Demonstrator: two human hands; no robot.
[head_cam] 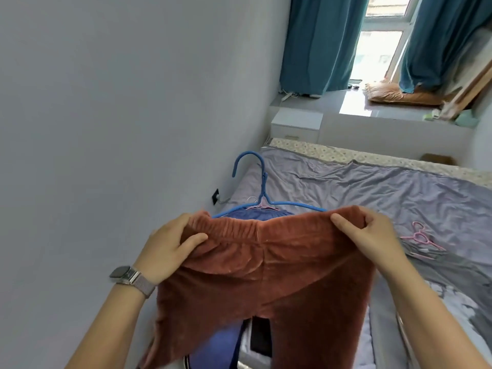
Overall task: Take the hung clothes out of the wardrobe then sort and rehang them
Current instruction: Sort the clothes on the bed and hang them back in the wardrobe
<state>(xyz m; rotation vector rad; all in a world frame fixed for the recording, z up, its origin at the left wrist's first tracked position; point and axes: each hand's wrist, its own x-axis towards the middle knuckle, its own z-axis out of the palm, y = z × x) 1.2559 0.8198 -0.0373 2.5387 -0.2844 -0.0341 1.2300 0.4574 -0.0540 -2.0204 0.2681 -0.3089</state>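
Rust-brown fleecy trousers (266, 267) hang by their elastic waistband, pinched at each end by the left hand (170, 249) and right hand (370, 235). Behind them a blue plastic hanger (262, 182) rises above the grey-sheeted bed (372, 187); pink hangers (422, 239) lie there.

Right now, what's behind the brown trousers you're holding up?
Behind the trousers, a blue hanger rises with its hook up, carrying a blue garment and a pink hanger. The trousers cover everything lower, so I can't see how the garment hangs.
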